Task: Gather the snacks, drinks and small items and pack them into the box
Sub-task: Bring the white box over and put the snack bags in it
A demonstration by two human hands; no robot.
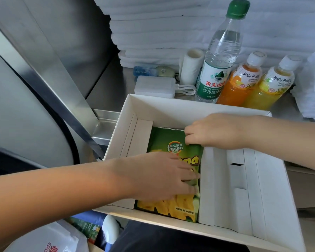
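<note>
My left hand reaches in from the lower left, fingers straight and laid flat on the middle of the green foil snack bag printed with yellow chips. My right hand comes in from the right, its fingers curled over the bag's top right corner and pinching its edge. The two hands are apart, one at each end of the bag.

The bag lies flat in the left compartment of the white cardboard box, between a folded white cardboard insert along the left wall and a taller white cardboard divider on its right. My right wrist crosses over that divider.

Behind the box, on the steel counter, a clear water bottle with a green cap stands upright. Just beside it are an orange juice bottle and a yellow juice bottle, both white-capped. To their left lie a white power bank with a looped cable and an upright white roll. A stack of white folded sheets rises behind them. Below the box's near edge sits a white plastic bag with red print.
</note>
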